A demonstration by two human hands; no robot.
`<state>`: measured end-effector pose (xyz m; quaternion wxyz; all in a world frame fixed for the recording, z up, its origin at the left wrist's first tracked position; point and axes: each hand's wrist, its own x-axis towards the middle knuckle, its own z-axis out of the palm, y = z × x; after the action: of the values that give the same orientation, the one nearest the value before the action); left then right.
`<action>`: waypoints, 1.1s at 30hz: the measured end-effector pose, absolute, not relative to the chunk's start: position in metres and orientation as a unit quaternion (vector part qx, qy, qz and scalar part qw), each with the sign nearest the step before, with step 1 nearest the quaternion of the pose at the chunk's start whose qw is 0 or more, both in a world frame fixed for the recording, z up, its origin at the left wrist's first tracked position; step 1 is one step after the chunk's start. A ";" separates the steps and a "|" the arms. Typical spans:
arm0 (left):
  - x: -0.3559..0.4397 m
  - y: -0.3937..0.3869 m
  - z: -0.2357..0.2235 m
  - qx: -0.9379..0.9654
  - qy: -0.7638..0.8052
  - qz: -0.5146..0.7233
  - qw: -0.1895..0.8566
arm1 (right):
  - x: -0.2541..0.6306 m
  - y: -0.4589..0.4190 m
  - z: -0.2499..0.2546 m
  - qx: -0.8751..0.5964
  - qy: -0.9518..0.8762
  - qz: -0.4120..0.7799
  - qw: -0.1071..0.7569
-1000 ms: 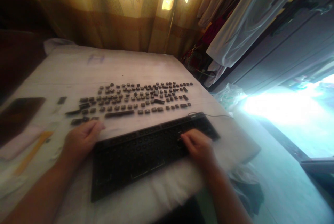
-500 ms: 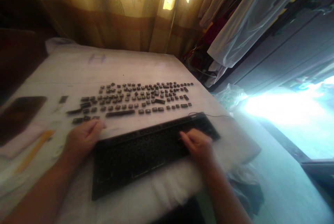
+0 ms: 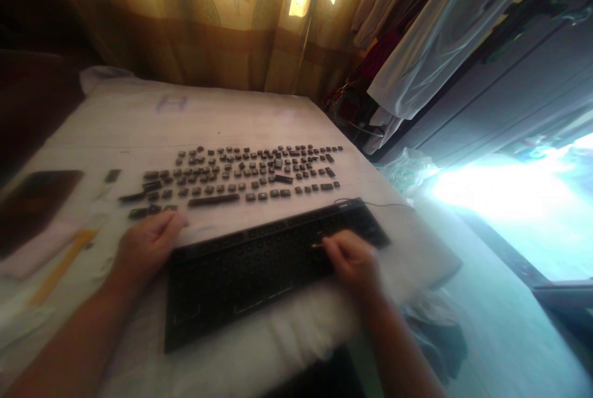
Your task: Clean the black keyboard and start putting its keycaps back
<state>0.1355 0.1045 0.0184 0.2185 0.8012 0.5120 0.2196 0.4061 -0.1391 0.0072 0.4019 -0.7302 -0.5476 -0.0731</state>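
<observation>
A black keyboard (image 3: pixel 241 268) with its keycaps off lies slanted across the near part of the table. Above its right half, my right hand (image 3: pixel 349 259) pinches a thin stick-like tool (image 3: pixel 317 245), whose pale tip points left over the key sockets; its kind is too blurred to tell. My left hand (image 3: pixel 151 240) rests closed by the keyboard's upper left corner, and whether it holds anything is hidden. Beyond both hands, loose black keycaps (image 3: pixel 241 186) are spread in rows, with a long space bar (image 3: pixel 214 200) nearest the keyboard.
On the left lie a dark flat object (image 3: pixel 44 200), an orange-yellow strip (image 3: pixel 62 265) and a small dark piece (image 3: pixel 112 175). A thin cable (image 3: pixel 384 205) runs off the keyboard's far right corner. Curtains (image 3: pixel 208 46) hang behind the white-covered table (image 3: pixel 241 117).
My right hand has shifted slightly right, and the thin tool's tip now shows more clearly left of the fingers. My left hand and the keycaps stay nearly in place.
</observation>
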 end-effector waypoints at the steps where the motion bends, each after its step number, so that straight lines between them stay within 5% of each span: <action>1: 0.135 0.104 0.019 0.801 0.512 0.218 0.220 | 0.405 -0.138 0.008 -0.728 -0.554 -0.069 0.397; 33: 0.133 0.106 0.013 0.805 0.510 0.211 0.219 | 0.403 -0.134 0.010 -0.720 -0.600 -0.071 0.341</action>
<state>0.1331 0.1061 0.0134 0.2186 0.8047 0.5102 0.2107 0.4030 -0.1338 0.0098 0.3413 -0.7197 -0.6004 -0.0714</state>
